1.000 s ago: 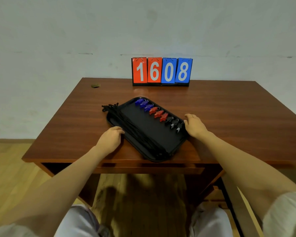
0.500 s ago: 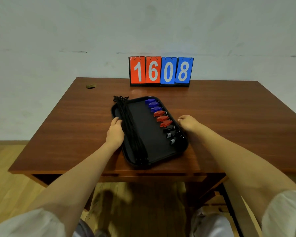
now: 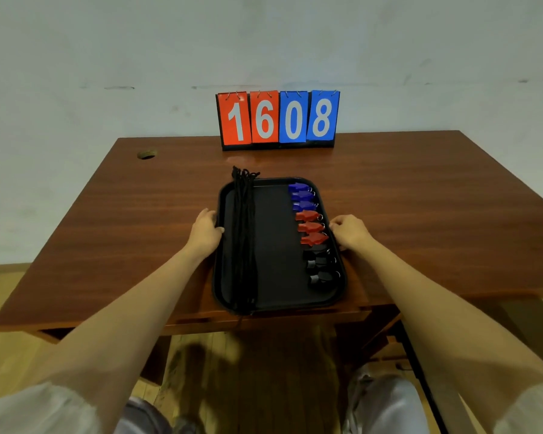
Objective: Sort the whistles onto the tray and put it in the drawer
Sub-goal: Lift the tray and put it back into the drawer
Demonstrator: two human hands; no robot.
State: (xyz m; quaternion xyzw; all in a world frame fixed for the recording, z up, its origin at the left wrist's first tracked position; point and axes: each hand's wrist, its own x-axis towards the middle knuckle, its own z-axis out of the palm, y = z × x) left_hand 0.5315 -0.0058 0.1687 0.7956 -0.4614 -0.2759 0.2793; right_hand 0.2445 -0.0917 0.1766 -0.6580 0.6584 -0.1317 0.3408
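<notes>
**A:** Where is the tray (image 3: 276, 245) sitting?

**B:** It is lying lengthwise on the table (image 3: 420, 214), between the two sets of fingers. Its near end is reaching the table's front edge.

**A:** What is the left hand (image 3: 206, 233) doing?

**B:** It is gripping the tray's left rim. The thumb is lying over the rim and the fingers are curling down at the edge; how far under they are going, I cannot tell.

**A:** And the right hand (image 3: 350, 231)?

**B:** Its fingers are curling together against the right rim, clamping on it opposite the left hand.

**A:** Where are the whistles lying?

**B:** In a single column just inside the right fingers. The blue whistles (image 3: 301, 195) are sitting beyond the fingertips, the red whistles (image 3: 311, 227) are lying level with them, and the black whistles (image 3: 320, 267) are lying nearer the wrist.

**A:** And the cords (image 3: 243, 239)?

**B:** They are running as one black bundle just inside the left thumb, from the far rim to the near one, with their ends spilling past both rims.

**A:** Anything beyond the hands?

**B:** A scoreboard (image 3: 278, 120) is standing well past the fingertips at the table's far edge, showing 1608. A hole (image 3: 146, 155) is showing in the tabletop, far off beyond the left fingers.
</notes>
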